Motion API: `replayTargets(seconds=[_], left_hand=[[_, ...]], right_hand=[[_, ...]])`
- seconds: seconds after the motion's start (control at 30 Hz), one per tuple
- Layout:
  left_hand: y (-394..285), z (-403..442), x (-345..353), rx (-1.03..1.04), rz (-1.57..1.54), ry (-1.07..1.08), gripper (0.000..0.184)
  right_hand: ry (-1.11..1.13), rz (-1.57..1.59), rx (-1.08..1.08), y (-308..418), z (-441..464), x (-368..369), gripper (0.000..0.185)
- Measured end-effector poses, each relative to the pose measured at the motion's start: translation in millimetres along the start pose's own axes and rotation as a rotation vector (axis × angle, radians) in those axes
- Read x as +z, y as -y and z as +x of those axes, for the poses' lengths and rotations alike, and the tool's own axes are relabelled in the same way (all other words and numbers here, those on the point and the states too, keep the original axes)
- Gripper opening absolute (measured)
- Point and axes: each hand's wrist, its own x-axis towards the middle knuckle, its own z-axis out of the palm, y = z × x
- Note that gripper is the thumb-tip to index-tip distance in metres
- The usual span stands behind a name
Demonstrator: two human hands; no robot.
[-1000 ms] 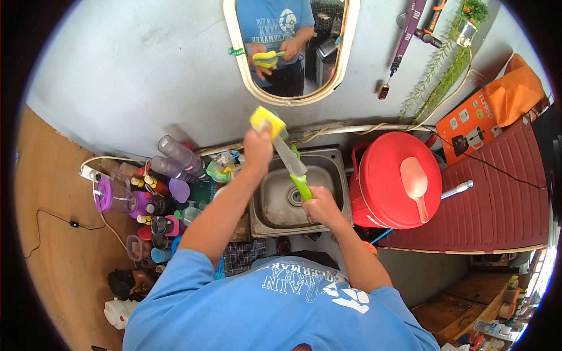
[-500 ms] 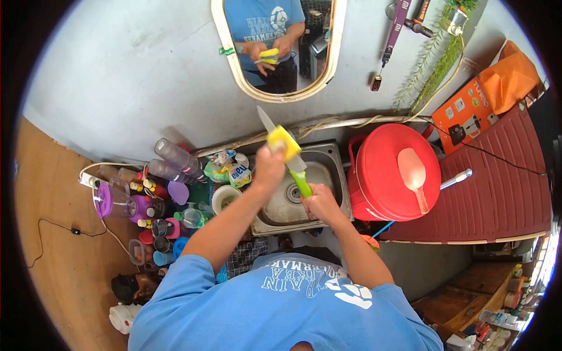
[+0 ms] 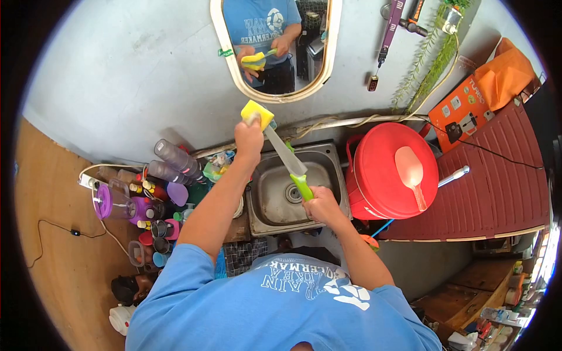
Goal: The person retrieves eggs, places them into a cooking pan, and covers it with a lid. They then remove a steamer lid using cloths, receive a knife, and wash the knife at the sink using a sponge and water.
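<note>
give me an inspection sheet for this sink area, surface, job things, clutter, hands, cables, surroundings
Surface: metal sink, drain exposed.
Job's things: knife slanting over the sink; yellow sponge at its tip end, contact hard to tell.
Clutter: blender among cups and bottles at left; scoop on the red tub at right.
Hands: left hand grips the sponge; right hand grips the knife's green handle.
Cables: black cable over the maroon surface.
Surroundings: mirror and trailing plant on the wall.
</note>
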Motion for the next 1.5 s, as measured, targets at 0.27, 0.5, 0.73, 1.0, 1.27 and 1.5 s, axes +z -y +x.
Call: replayTargets(seconds=[0.27,0.5,0.73,1.0,1.27,1.5], left_hand=[[17.4,-94.9,19.6,-0.019,0.083,0.266,0.028],[-14.7,23.9,-21.3,0.223,0.294,0.039,0.021],[-75.0,2.0,-26.9,0.989,0.948,0.113,0.031],[-45.0,-0.9,6.1,1.234,1.251,0.445,0.024],[-35.7,-27.2,23.8,1.229,1.408,0.55,0.022],[-26.8,-49.0,38.5,1.273,1.481,0.623,0.022]], right_hand=[[-0.043,0.065,0.127,5.6,3.1,-5.3,0.008],[-0.101,-0.179,-0.021,-13.3,-6.2,-19.9,0.013],[-0.276,-0.612,-0.085,7.1,-25.7,-39.9,0.023],[-0.32,-0.761,-0.088,16.8,-22.8,-43.3,0.021],[-0.349,-0.782,-0.034,11.6,-22.7,-46.1,0.021],[-0.362,-0.813,-0.011,9.6,-22.9,-49.6,0.02]])
